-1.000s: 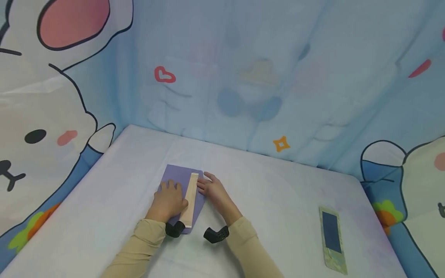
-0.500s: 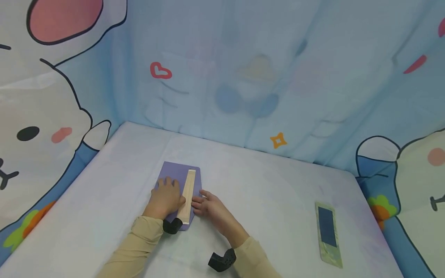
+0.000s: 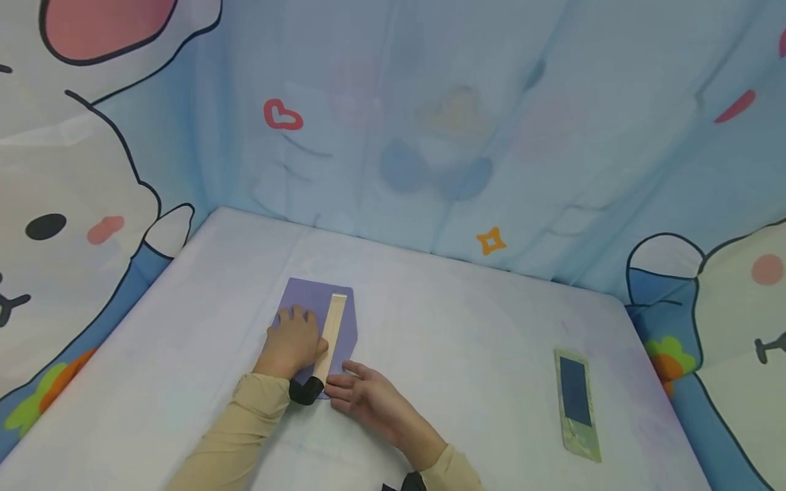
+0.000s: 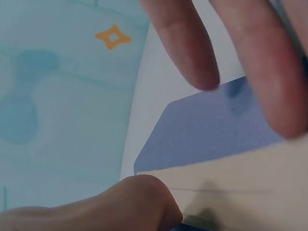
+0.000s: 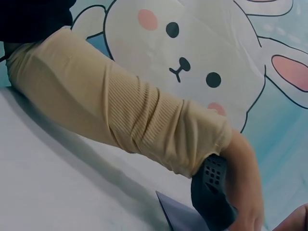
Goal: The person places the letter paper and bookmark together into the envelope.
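The left hand (image 3: pixel 291 344), spread and grasping nothing, rests on the flat purple card (image 3: pixel 312 293), its thumb on the long pale wood-coloured strip (image 3: pixel 333 324). The right hand (image 3: pixel 377 404), fingers extended, holds nothing at this strip's near end. Smoothing seems in hand; next move probably needs steady left thumb.

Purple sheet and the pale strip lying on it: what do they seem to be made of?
Purple sheet: probably card or stiff paper with a matte finish; it lies flat, with crisp edges and no visible gloss. Pale strip: perhaps bare wood or folded paper, also matte; its cream-beige colour and thin lengthwise line would fit either.
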A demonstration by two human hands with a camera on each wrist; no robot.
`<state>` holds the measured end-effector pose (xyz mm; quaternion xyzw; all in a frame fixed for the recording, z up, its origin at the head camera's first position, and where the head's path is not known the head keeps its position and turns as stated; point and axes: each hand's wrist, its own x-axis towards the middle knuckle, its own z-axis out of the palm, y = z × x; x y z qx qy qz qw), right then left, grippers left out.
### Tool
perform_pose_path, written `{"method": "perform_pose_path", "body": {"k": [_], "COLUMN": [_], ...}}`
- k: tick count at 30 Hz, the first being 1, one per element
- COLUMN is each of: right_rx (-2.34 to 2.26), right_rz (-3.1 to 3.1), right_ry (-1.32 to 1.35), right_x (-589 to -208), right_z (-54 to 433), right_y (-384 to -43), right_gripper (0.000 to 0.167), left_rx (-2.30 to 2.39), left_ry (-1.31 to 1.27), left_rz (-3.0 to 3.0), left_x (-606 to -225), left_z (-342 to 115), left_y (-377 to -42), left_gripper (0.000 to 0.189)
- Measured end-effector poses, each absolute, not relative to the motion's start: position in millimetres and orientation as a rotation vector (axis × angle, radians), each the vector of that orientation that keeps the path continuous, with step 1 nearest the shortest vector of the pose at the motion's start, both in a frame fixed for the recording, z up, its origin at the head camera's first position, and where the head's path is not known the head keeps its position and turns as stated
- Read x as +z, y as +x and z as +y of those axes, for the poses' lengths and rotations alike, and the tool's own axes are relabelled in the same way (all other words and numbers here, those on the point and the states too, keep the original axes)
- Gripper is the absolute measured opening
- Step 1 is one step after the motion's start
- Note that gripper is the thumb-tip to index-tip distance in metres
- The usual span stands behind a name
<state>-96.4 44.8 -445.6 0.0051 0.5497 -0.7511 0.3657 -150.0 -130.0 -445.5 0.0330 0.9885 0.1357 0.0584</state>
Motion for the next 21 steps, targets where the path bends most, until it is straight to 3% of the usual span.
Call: {"method": "perform_pose_path", "body": {"k": [7,14,21], "right_rx": [-1.977,-2.073,-2.101], "right_rz": [1.446,1.540,1.573], "right_ry": [0.010,0.116,0.165], "right_x": [-452,-453,-452], "right_z": [35,32,25], "right_y": [-107,-150,-187], "right_gripper": [0.074,0.065,0.067], "left_rx": [0.435,0.426,0.417], "left_ry": [0.109,0.101,0.087], "left_rz": [3.004,2.994,2.975], "left_x": [-447,-450,-448], "left_z": [-131,-131,-133], "left_y": [-152,-154,-154], "left_gripper": [0.063,0.063,0.063]}}
